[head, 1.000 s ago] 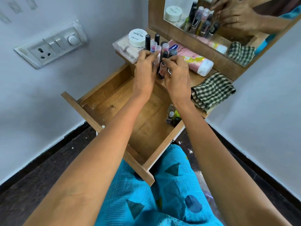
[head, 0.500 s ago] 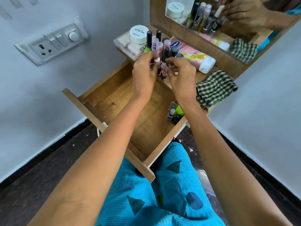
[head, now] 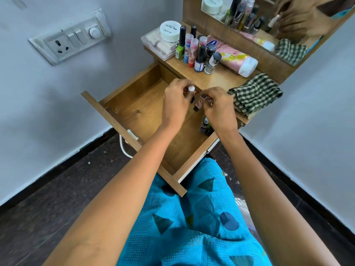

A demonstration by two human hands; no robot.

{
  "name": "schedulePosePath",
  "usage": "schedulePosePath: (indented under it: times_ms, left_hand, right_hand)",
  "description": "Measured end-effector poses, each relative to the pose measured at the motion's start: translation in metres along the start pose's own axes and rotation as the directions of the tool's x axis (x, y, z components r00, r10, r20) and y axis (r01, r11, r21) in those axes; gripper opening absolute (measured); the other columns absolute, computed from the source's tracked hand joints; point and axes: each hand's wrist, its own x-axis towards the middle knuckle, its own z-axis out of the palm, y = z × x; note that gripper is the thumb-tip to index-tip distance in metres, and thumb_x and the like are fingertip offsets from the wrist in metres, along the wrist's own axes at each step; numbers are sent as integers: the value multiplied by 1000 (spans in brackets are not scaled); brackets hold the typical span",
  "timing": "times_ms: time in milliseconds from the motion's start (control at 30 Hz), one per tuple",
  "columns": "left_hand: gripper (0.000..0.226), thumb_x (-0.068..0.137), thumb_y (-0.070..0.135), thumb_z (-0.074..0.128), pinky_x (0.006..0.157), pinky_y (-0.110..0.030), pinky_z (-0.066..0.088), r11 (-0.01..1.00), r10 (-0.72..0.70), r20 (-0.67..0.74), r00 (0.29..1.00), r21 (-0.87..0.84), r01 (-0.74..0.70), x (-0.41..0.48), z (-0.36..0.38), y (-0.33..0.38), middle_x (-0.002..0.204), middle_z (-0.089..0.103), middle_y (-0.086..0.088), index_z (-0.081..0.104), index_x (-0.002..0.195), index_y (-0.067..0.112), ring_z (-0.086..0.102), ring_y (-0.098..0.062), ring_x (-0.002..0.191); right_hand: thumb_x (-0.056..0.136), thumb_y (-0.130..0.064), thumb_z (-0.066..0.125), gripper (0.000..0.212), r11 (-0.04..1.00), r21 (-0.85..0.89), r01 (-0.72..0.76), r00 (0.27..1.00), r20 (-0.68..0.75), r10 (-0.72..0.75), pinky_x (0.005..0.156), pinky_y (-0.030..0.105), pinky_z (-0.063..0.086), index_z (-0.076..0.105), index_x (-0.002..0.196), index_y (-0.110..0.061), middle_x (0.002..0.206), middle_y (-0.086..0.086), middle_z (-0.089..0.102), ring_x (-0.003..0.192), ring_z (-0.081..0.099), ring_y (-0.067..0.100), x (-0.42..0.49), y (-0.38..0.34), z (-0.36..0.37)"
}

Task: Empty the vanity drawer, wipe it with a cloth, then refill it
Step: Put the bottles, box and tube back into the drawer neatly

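Observation:
The wooden vanity drawer (head: 134,110) is pulled open below the vanity top (head: 221,77). My left hand (head: 175,101) holds small nail polish bottles over the drawer; a white cap (head: 191,88) sticks out above its fingers. My right hand (head: 219,106) pinches another small bottle (head: 197,106) beside it. A few small bottles (head: 205,126) stand in the drawer's right corner, partly hidden by my right wrist. A checked cloth (head: 255,95) lies crumpled on the vanity top at the right.
On the vanity top stand several nail polish bottles (head: 199,52), a white nail polish remover tub (head: 170,31) on a clear case, and a pink bottle (head: 238,61) lying down. A mirror (head: 269,20) stands behind. A switch panel (head: 69,38) is on the left wall.
Both hands have come down from the bottle cluster on the vanity top to above the drawer, carrying small bottles with them.

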Motion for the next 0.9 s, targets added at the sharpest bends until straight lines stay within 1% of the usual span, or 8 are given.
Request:
schedulePosePath:
  times_ms: [100, 167, 300, 433, 533, 667, 800, 900]
  left_hand:
    - [20, 79, 2, 64, 76, -17, 46, 999, -23, 52, 998, 29, 22, -5, 11, -7, 99, 66, -8, 68, 98, 8, 62, -16, 89]
    - [19, 79, 3, 65, 76, -19, 49, 999, -46, 77, 996, 29, 43, -5, 19, -12, 99, 66, -8, 68, 97, 8, 62, -16, 87]
    - [17, 79, 5, 66, 76, -23, 51, 996, -88, 123, 988, 25, 86, -4, 32, -18, 100, 65, -10, 68, 96, 7, 63, -18, 86]
    - [20, 79, 6, 66, 76, -23, 49, 993, -108, 176, 978, 56, 100, -2, 43, -23, 103, 65, -11, 67, 100, 5, 63, -19, 89]
    - [23, 79, 4, 66, 76, -20, 46, 992, -109, 225, 968, 79, 94, 1, 50, -26, 104, 65, -13, 67, 101, 4, 62, -22, 92]
    - [21, 80, 4, 63, 72, -11, 37, 988, -115, 249, 962, 125, 85, 4, 59, -27, 105, 64, -16, 67, 101, 1, 62, -23, 93]
    - [19, 82, 6, 63, 72, -14, 40, 986, -126, 256, 958, 142, 91, 4, 66, -31, 104, 64, -16, 66, 100, 1, 62, -23, 93]
    - [21, 81, 7, 63, 77, -18, 44, 985, -122, 264, 957, 148, 85, 4, 68, -34, 105, 65, -16, 67, 101, 2, 62, -24, 95]
  right_hand:
    - [82, 4, 54, 25, 996, -81, -33, 999, 25, 36, 79, 41, 53, 66, 103, -3, 106, 12, 62, 92, 61, 28, -11, 6, 12]
    - [83, 0, 53, 23, 982, -182, -54, 998, 29, 60, 77, 43, 51, 65, 102, -4, 107, 9, 63, 94, 60, 29, -17, 11, 21]
    - [78, 2, 54, 23, 953, -299, -39, 999, -26, 33, 75, 41, 49, 67, 96, -3, 97, 12, 67, 88, 58, 33, -26, 22, 38]
    - [68, 5, 63, 23, 917, -390, -84, 991, -130, 36, 69, 36, 48, 70, 87, -6, 87, 10, 71, 82, 61, 31, -31, 28, 48]
    - [57, 6, 68, 24, 892, -441, -93, 990, -140, 34, 65, 33, 48, 69, 77, -8, 78, 8, 71, 76, 62, 30, -32, 30, 50]
    - [54, 0, 72, 22, 825, -558, -86, 994, -100, 36, 63, 31, 46, 67, 73, -10, 76, 5, 69, 75, 61, 26, -34, 32, 52]
    - [54, -2, 67, 19, 782, -617, -89, 995, -95, 39, 65, 32, 45, 66, 71, -11, 73, 3, 68, 75, 61, 25, -35, 30, 54]
    - [56, -1, 52, 18, 786, -613, -78, 993, -114, 10, 72, 36, 38, 64, 67, -9, 71, 4, 67, 75, 60, 27, -35, 29, 55]
